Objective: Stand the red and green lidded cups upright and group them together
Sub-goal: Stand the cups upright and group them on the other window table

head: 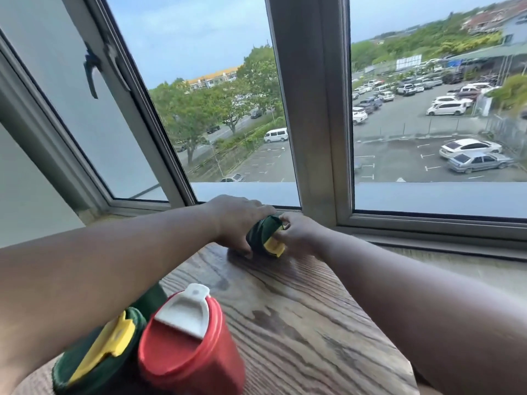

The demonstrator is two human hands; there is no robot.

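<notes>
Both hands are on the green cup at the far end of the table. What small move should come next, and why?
Probably tip the far green cup upright. It lies tilted on the wooden table, held between the left hand and right hand, while the red cup and near green cup already stand together.

One green cup (263,235) with yellow lid lies tilted at the far table edge; a green cup (97,354) and red cup (188,346) stand upright together, near.

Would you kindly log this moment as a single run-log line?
left hand: on far green cup | right hand: at its yellow lid flap | cup tilted | near red cup, green cup upright, adjacent
</notes>
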